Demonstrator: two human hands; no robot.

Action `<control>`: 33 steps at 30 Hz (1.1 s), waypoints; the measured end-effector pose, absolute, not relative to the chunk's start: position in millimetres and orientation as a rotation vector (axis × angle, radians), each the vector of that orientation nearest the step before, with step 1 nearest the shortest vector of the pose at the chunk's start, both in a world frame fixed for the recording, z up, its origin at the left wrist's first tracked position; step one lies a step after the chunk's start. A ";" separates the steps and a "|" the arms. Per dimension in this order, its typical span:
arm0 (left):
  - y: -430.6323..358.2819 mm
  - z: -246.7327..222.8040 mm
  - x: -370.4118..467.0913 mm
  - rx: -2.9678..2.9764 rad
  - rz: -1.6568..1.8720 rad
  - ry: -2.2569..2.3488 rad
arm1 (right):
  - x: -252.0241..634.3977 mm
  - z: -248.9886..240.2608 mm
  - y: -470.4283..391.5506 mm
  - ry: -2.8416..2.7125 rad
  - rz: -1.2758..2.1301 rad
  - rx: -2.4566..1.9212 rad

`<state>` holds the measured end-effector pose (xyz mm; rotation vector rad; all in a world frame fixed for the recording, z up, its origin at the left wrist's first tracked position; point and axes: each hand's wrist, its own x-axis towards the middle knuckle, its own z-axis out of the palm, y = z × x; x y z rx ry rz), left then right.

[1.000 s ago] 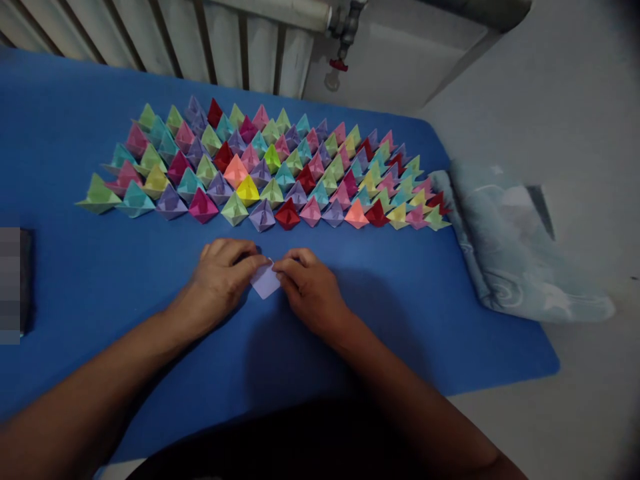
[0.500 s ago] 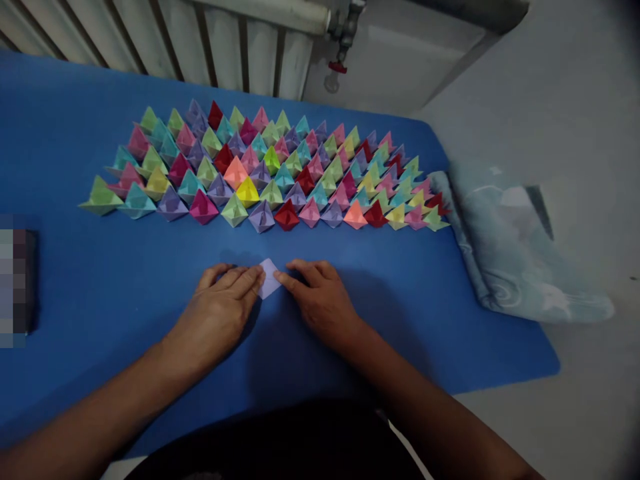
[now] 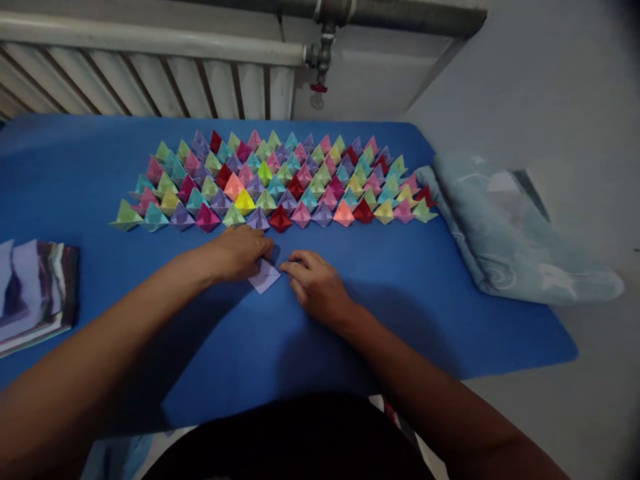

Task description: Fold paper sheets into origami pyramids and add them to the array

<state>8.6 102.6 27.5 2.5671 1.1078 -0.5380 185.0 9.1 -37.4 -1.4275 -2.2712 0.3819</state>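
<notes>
both left hand [image 3: 241, 250] and right hand [image 3: 318, 287] curl at lilac paper [image 3: 265, 277], each grip unclear.

Soft shadows [image 3: 407, 317] darken the dimly lit table [image 3: 475, 337].

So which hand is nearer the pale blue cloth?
Right: the right hand is left of the pale blue cloth, well apart; the left hand is farther left, at the lilac paper.

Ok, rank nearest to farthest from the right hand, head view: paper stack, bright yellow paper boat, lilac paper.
1. Lilac paper, just left.
2. Bright yellow paper boat, farther forward and left.
3. Paper stack, at the picture's left edge.
</notes>
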 end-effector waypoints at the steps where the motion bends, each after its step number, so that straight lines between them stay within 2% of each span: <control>1: 102.4 29.2 12.2 2.575 -0.554 1.113 | 185.3 -39.1 9.6 -2.245 0.383 -1.405; 8: 98.3 35.3 23.4 2.455 -0.648 1.182 | 187.1 -44.8 11.4 -2.151 0.394 -1.319; 16: 94.5 46.7 32.9 2.635 -0.777 1.120 | 187.0 -45.7 13.8 -2.131 0.426 -1.356; 21: 98.9 42.9 26.4 2.444 -0.770 1.212 | 186.2 -46.4 13.9 -2.108 0.486 -1.361; 26: 104.4 29.8 -7.1 2.004 -0.276 1.214 | 183.9 -41.2 14.0 -1.853 0.658 -1.306; 30: 93.3 20.5 -24.2 1.433 0.381 1.197 | 179.2 -29.4 17.2 -1.331 1.125 -1.280; 33: 76.9 15.7 -15.9 1.090 0.637 1.204 | 173.6 -22.7 20.2 -1.096 1.409 -1.248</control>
